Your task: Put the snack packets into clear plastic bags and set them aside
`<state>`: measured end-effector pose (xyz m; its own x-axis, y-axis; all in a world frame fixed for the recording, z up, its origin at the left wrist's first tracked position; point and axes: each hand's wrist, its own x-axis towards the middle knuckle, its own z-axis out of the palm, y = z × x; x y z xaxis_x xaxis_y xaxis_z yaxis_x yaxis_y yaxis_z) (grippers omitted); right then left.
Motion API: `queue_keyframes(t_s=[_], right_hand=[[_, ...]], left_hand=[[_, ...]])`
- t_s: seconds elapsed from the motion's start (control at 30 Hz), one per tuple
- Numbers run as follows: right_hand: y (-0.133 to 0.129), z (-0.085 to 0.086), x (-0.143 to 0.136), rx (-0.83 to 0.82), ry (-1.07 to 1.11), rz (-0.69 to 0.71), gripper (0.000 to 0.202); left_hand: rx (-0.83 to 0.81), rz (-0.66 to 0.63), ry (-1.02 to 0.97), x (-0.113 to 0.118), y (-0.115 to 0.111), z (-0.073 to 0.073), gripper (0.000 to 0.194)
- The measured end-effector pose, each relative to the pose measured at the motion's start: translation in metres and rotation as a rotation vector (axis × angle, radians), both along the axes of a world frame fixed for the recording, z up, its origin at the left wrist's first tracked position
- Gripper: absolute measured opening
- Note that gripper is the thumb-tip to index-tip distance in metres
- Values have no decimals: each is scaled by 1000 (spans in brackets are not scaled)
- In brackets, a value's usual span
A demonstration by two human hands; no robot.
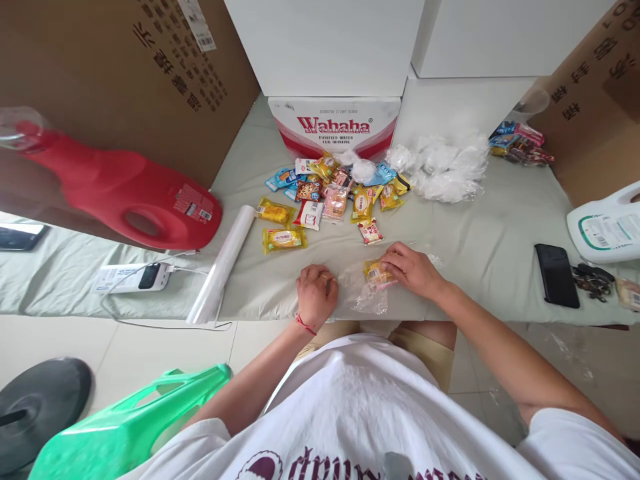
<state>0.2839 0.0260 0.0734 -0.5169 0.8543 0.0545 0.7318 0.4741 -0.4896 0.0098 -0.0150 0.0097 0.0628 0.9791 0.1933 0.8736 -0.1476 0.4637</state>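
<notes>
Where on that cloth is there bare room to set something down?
The widest bare patch of cloth lies between the right hand and the black phone; a smaller one lies between the plastic roll and the left hand. It's crowded before the Wahaha box, with snack packets and crumpled plastic.

A counter (pixel 270 280) draped in pale grey-green cloth (pixel 500 283) stands over a light tiled floor (pixel 170 343), with printed cardboard boxes (pixel 100 60) at both sides and white boxes (pixel 325 47) along the back; the light is soft.

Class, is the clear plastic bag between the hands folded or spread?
Spread, though crinkled: the clear plastic bag lies loosely from left hand to right hand.
</notes>
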Motion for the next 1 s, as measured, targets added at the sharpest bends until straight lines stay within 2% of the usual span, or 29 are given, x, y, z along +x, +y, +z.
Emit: queue_keyframes(t_s=[0.1, 0.17, 0.23, 0.33, 0.4, 0.43, 0.53, 0.6, 0.67, 0.77, 0.87, 0.93, 1.0], right_hand=[[15, -8, -9, -58, -104, -30, 29], [19, -10, -14, -74, -163, -55, 28], [19, -10, -18, -70, -202, -95, 29], [16, -6, -23, -68, -244, -130, 31], [14, -4, -26, -70, -256, -138, 31], [14, -2, -26, -72, -260, -141, 32], [12, 0, -27, -78, -264, -149, 32], [11, 0, -26, -80, -252, -153, 32], [10, -1, -25, -80, -232, -159, 32], [9, -3, -24, -82, -203, -165, 31], [8, -2, -26, -101, -211, -170, 30], [8, -1, -29, -117, -250, -191, 31], [8, 1, -33, -131, -305, -216, 33]], left_hand=[[129, 60, -56, -11, -6, 5, 19], [270, 33, -74, -18, -16, 13, 18], [382, -142, -71, -20, -31, 21, 19], [420, -535, -20, -5, -53, 23, 26], [388, -662, 45, 13, -58, 15, 35], [363, -659, 78, 23, -57, 11, 39], [247, -472, 119, 43, -40, 0, 43], [168, -330, 91, 43, -25, 1, 44], [105, -236, 43, 34, -12, 4, 42], [0, -109, -37, 10, 6, 5, 27], [-93, 91, -144, -17, 23, 0, 30], [-42, 257, -206, -31, 31, 1, 23], [162, 403, -229, -38, 31, 11, 11]])
